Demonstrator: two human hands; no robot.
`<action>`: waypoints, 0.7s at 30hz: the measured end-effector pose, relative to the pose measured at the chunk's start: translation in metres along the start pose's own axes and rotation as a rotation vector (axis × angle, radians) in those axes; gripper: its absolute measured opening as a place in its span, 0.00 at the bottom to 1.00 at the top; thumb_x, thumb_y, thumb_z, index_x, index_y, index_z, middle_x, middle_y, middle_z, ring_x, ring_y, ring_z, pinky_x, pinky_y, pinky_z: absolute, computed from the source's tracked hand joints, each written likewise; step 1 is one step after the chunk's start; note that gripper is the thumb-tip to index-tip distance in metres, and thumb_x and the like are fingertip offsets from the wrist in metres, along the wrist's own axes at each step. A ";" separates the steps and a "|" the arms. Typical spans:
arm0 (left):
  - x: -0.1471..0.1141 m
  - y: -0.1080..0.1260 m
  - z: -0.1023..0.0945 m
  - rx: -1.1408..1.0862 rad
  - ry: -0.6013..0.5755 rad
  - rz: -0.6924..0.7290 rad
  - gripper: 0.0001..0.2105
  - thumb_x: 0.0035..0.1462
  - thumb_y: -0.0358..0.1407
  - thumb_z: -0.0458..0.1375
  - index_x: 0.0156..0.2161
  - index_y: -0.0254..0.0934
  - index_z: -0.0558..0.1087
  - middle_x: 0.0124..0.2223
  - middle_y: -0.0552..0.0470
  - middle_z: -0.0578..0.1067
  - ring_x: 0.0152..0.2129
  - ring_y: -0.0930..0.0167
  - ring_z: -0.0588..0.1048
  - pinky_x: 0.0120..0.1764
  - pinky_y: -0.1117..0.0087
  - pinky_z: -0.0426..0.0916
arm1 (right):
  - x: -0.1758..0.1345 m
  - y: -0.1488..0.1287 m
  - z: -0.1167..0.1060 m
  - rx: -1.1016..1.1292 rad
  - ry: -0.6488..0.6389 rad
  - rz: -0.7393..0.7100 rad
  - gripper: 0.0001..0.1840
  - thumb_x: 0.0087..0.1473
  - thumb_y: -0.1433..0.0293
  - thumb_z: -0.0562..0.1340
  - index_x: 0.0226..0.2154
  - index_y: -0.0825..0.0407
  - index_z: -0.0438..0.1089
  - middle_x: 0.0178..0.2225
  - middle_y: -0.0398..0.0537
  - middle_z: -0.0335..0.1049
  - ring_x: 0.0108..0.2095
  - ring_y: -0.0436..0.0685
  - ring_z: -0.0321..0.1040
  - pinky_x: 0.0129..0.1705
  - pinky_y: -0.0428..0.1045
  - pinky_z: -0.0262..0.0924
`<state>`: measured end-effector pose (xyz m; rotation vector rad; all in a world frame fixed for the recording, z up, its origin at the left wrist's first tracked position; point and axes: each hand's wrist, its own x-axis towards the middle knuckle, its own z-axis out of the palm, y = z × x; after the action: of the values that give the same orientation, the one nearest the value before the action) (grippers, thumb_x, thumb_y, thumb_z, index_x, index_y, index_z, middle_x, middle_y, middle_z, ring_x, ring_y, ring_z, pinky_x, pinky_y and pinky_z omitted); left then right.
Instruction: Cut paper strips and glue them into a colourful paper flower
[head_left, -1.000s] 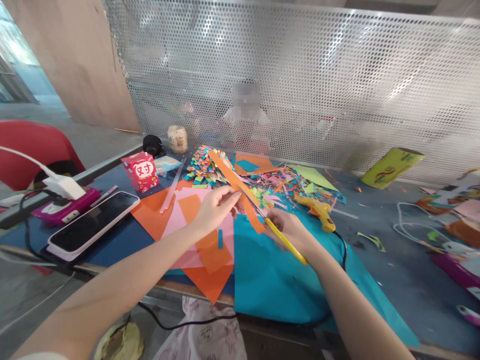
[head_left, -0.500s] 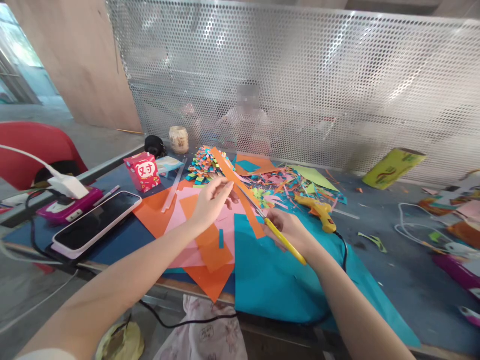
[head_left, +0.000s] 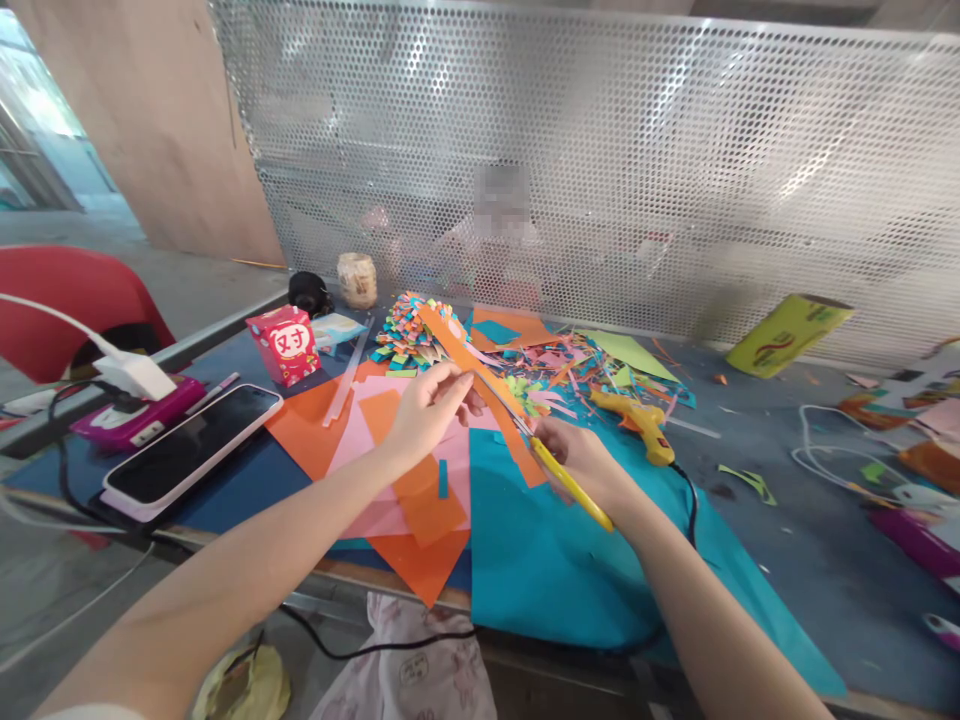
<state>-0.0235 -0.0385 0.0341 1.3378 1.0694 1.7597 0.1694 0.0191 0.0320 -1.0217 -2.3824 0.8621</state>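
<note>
Between thumb and fingers, my left hand (head_left: 433, 408) pinches a long orange paper strip (head_left: 450, 340) raised above the table. My right hand (head_left: 574, 455) is closed around yellow-handled scissors (head_left: 568, 482), whose blades lie along the strip and point up-left toward my left fingers. The strip's lower end hangs by my right hand. Below are a blue paper sheet (head_left: 555, 570), pink sheets (head_left: 360, 510) and an orange piece (head_left: 424, 495) with a small blue scrap on it. Behind the strip sits a bundle of colourful fringed paper (head_left: 409, 330).
A yellow glue gun (head_left: 637, 425) lies right of my hand, its cord running toward me. Paper scraps (head_left: 570, 360) pile up behind. On the left are a phone (head_left: 195, 450), a purple power strip (head_left: 139, 412) and a red box (head_left: 285, 345). A perforated metal panel (head_left: 600, 180) borders the back.
The orange strip and my left hand have shifted slightly right and down. The strip's lower end reaches further down beside my right hand, which still holds the scissors.
</note>
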 end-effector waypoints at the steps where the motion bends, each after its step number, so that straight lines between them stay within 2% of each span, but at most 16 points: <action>1: 0.000 0.000 0.000 -0.005 0.000 -0.001 0.11 0.54 0.41 0.56 0.28 0.34 0.67 0.22 0.53 0.72 0.18 0.75 0.72 0.19 0.76 0.66 | 0.000 0.000 0.000 0.001 -0.005 0.007 0.10 0.43 0.62 0.56 0.22 0.50 0.56 0.17 0.39 0.55 0.19 0.47 0.50 0.20 0.45 0.45; 10: -0.003 -0.003 0.000 0.043 -0.049 -0.011 0.11 0.56 0.41 0.55 0.29 0.34 0.67 0.23 0.53 0.73 0.19 0.75 0.72 0.21 0.75 0.66 | 0.001 0.005 0.004 0.019 -0.017 0.035 0.07 0.45 0.64 0.56 0.25 0.51 0.59 0.19 0.40 0.60 0.19 0.48 0.54 0.20 0.44 0.46; 21: -0.002 -0.001 0.001 -0.019 -0.064 -0.030 0.13 0.54 0.43 0.56 0.26 0.34 0.67 0.22 0.53 0.72 0.18 0.75 0.71 0.20 0.75 0.66 | -0.001 -0.002 0.000 -0.009 -0.004 0.013 0.09 0.44 0.62 0.56 0.22 0.49 0.56 0.16 0.38 0.56 0.18 0.48 0.52 0.20 0.45 0.45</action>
<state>-0.0217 -0.0394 0.0322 1.3508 1.0303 1.6905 0.1692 0.0168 0.0335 -1.0411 -2.3877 0.8596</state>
